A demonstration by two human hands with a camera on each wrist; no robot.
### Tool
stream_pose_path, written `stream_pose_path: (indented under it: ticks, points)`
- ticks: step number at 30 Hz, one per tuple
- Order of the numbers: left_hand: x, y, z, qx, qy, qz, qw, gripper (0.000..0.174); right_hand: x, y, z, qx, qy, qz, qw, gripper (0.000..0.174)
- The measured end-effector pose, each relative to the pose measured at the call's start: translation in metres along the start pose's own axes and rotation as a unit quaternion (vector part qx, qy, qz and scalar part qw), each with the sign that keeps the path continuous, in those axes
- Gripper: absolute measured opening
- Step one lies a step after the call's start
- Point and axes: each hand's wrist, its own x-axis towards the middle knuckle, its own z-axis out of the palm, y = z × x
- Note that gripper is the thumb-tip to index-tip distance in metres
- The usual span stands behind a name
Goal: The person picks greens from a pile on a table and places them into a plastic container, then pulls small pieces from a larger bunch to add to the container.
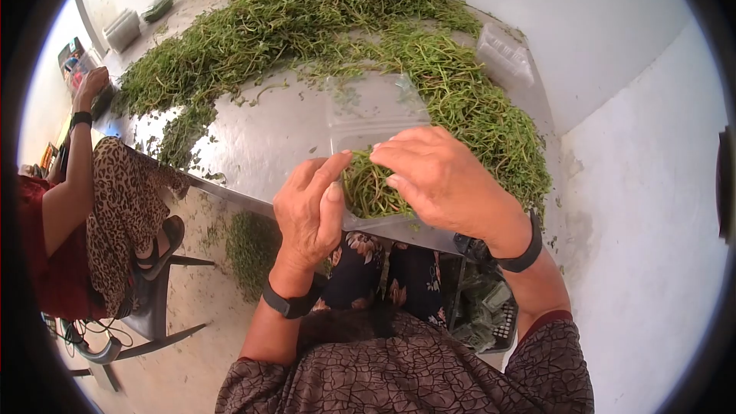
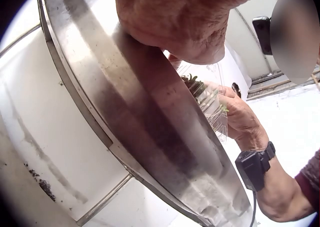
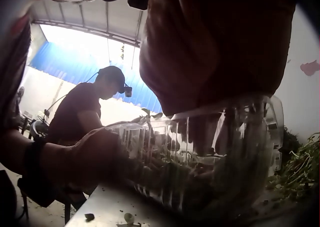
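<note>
1. The left hand is at the left side of a clear plastic box, its fingers fairly straight, its thumb raised a little apart from them.
2. The right hand reaches over the box from the right, fingers slightly bent, a narrow gap between them and the thumb, fingertips at the greens inside.
3. The box stands at the near edge of the metal table, between both hands, its lid folded open on the far side.
4. A large heap of stems covers the far part of the table and runs down the right side.
5. Another person sits at the left.
</note>
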Motion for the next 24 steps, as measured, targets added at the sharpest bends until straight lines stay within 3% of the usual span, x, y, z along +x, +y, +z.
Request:
stream_pose_path:
  ticks: [2,8,10,12,13,19,21,24]
  points:
    - [-0.001,0.004,-0.004,-0.01,-0.03,-0.029,0.999,0.039,0.001,0.0,0.002,0.005,-0.083,0.014,0.996,0.028]
    - [-0.002,0.003,-0.003,-0.018,-0.029,-0.029,0.999,0.039,0.002,0.001,0.008,-0.015,-0.107,0.011,0.994,0.027]
    - [-0.001,0.003,-0.002,-0.023,-0.028,-0.025,0.999,0.039,0.0,0.003,0.004,-0.017,-0.089,0.004,0.996,0.026]
    - [0.0,0.004,-0.003,-0.016,-0.021,-0.035,0.999,0.038,0.0,0.005,0.0,-0.015,0.038,-0.033,0.999,0.011]
    - [-0.001,0.004,-0.003,-0.019,-0.02,-0.034,0.999,0.038,-0.001,0.007,-0.006,-0.018,0.038,-0.033,0.999,0.011]
    - [-0.001,0.004,-0.002,-0.018,-0.016,-0.031,0.999,0.038,-0.022,0.046,-0.047,-0.147,0.049,0.09,0.984,0.012]
    - [0.0,0.003,-0.001,-0.012,-0.009,-0.02,1.0,0.039,-0.033,0.06,-0.051,-0.2,0.027,0.206,0.958,0.008]
    - [-0.001,0.003,-0.001,-0.011,-0.011,-0.022,1.0,0.039,-0.049,0.08,-0.051,-0.272,-0.024,0.272,0.923,0.008]
